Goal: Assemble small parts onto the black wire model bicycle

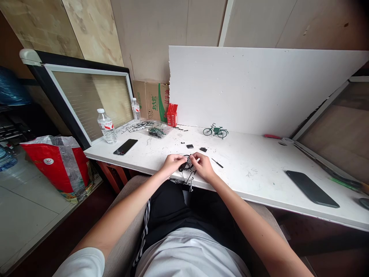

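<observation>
At the table's front edge, a black model bicycle [188, 164] is gripped between my two hands, its spoked wheel toward the table and its frame and handlebar hanging over the edge. My left hand [173, 164] pinches the wheel area from the left. From the right, the fingers of my right hand [203, 167] close on the same wheel; any small part between the fingertips is too small to make out. Just beyond lie a small black block [189, 146] and another black piece [203, 149]. A thin black screwdriver-like tool [217, 163] rests right of my right hand.
A green model bicycle [215, 131] stands farther back. Leftward are a phone [125, 147], a water bottle [107, 127], a bag of green parts [157, 131] and black part frames [138, 126]. A dark flat case [312, 188] lies right. A white board [253, 88] stands behind.
</observation>
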`<state>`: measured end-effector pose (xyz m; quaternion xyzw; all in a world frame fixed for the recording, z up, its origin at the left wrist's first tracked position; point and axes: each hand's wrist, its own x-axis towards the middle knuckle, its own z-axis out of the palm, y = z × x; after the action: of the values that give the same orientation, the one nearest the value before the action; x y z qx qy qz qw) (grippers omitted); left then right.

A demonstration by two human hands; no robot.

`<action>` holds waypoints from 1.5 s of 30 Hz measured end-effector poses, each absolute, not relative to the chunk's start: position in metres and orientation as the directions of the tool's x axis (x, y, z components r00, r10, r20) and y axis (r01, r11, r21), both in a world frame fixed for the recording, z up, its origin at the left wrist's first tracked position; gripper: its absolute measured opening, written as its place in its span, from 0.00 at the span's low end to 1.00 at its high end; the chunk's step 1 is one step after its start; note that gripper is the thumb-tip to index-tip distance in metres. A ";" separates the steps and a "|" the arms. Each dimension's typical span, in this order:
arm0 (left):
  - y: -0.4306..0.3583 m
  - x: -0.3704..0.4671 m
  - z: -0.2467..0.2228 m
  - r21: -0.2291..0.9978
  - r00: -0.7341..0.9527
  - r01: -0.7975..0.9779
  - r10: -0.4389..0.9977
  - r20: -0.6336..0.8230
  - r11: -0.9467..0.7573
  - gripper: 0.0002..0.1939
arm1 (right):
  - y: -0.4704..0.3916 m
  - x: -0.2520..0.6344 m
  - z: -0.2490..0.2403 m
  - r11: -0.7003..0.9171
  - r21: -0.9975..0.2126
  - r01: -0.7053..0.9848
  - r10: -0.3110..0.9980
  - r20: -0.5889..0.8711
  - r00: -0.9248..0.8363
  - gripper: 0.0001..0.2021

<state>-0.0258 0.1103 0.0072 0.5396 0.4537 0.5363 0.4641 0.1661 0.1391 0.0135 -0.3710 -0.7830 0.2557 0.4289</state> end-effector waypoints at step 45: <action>0.113 -0.028 0.001 0.989 0.046 0.016 0.988 0.145 -0.146 0.17 | 0.141 0.165 0.011 0.606 -0.691 0.395 0.790 0.464 -0.400 0.21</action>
<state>-0.0276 0.1127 0.0006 0.5511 0.4557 0.5190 0.4683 0.1653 0.1412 0.0110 -0.3704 -0.8000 0.2449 0.4035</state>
